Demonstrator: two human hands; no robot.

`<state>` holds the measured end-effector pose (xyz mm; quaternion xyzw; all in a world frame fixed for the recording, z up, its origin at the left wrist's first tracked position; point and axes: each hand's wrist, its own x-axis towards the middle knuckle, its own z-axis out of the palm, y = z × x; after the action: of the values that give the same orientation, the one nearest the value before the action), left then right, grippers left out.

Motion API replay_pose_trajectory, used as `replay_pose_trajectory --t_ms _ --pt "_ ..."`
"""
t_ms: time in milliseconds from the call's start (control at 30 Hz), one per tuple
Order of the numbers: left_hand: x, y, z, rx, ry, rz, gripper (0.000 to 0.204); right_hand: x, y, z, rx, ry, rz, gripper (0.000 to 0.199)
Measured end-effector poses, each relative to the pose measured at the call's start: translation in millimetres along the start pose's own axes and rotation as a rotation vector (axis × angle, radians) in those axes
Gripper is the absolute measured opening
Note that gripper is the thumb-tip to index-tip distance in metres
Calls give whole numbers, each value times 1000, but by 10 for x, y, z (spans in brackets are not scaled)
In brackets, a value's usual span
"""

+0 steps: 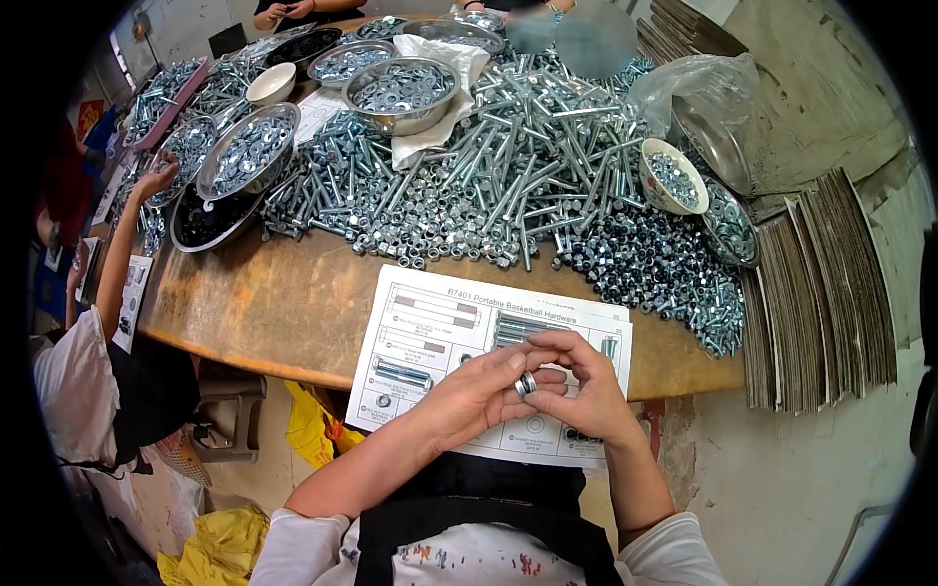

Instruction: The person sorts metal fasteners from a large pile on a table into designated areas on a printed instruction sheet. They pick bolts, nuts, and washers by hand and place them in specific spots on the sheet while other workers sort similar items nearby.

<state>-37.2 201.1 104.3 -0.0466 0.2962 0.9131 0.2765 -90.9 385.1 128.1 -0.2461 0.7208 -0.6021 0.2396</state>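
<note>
My two hands meet over a printed paper sheet (376, 337) near the table's front edge. My left hand (474, 396) is turned palm up, its thumb and fingers around a small stack of shiny metal washers (527, 383). From the other side my right hand (591, 391) reaches in with curled fingers, its thumb tip against the same washers. The sheet carries outlines and images of bolts and nuts, partly hidden by my hands. Just beyond the sheet lies a heap of silver nuts (430, 215).
Long bolts (528, 146) pile up behind the nuts, and dark-centred nuts (625, 259) lie at the right. Steel bowls of washers (403, 88) and a white bowl (674, 176) stand around them. Cardboard stacks (816, 293) flank the table's right side. At left a co-worker's arm (122, 244) reaches in.
</note>
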Motion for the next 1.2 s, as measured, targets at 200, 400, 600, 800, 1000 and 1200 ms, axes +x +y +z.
replay_pose_trajectory --t_ms 200,400,600,800,1000,1200 --pt "-34 -85 -31 12 -7 10 48 -49 -79 41 -83 14 15 55" --pt "-57 -52 39 41 -20 1 49 -57 -69 26 -146 46 -94 53" --pt "-88 -53 69 83 89 10 48 -80 18 8 -156 88 -169 56" --pt "-135 -184 -124 108 196 -151 44 -79 -58 -13 -427 73 -273 57" --pt "-136 -222 -125 50 184 -192 43 -149 65 -3 -69 34 -125 66" --pt "-153 -229 18 -19 178 -182 41 -255 182 -14 148 53 -43 66"
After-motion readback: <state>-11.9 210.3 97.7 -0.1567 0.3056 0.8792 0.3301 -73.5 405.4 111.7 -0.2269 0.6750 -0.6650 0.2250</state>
